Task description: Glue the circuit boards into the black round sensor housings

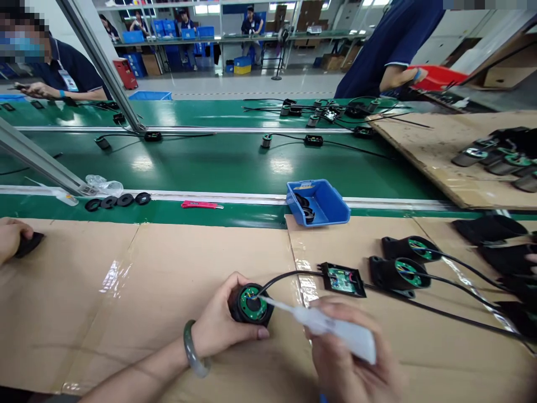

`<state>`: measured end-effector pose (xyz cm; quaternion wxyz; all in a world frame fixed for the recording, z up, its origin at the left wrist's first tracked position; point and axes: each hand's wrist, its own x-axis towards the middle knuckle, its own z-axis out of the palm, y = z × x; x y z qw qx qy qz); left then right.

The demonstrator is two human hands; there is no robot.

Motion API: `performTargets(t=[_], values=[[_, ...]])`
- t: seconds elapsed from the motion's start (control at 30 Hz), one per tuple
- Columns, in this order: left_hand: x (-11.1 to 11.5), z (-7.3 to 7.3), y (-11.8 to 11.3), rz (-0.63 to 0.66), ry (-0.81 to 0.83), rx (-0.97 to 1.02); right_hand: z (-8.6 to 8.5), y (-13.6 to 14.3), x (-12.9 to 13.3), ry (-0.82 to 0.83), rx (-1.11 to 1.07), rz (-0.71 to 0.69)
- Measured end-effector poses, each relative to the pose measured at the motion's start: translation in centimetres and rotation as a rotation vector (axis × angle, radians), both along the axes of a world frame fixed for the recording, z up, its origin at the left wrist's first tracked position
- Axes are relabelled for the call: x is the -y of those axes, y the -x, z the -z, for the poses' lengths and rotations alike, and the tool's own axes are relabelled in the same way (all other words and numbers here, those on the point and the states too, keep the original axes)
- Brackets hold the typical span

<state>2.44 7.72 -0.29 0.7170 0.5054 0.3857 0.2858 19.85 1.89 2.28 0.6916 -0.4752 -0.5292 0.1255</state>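
My left hand (222,322), with a jade-like bangle (195,350) at the wrist, grips a round black housing (268,319) over the cardboard. Inside the housing is a green circular circuit board (253,307) with small coloured wires. From it a black cable (289,273) runs right to an open black box with a green board (343,280). My right hand (352,347), slightly blurred, is closed around a whitish squeeze bottle (335,327) with a long thin nozzle. The nozzle tip is at the board's wires; whether it touches them I cannot tell.
Two wired black housings (400,274) stand at the right. A blue bin (323,207) holds black rings. A pink utility knife (201,205) and black rings (125,200) lie along the green ledge. Another person's hand (12,238) is at the left edge, and co-workers stand across the conveyor (201,162).
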Motion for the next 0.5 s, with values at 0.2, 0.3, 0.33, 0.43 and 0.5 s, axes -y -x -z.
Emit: performTargets(t=[0.2,0.3,0.33,0.43,0.5], values=[[-1.2,0.9,0.5,-0.144,-0.484,-0.361,-1.2,-2.7,-2.6,0.125,-0.472,-0.025],[-1.8,1.1,0.7,-0.126,-0.603,-0.508,-1.4,-3.8,-5.8,0.230,-0.474,-0.065],[-2.0,1.1,0.8,-0.121,-0.627,-0.539,-1.2,-4.0,-7.2,0.255,-0.448,-0.086],[-2.4,1.0,1.2,-0.069,-0.670,-0.516,-0.2,-3.9,-11.8,0.326,-0.326,-0.151],[-2.7,0.7,1.6,0.010,-0.673,-0.429,1.0,-3.4,-15.0,0.379,-0.238,-0.182]])
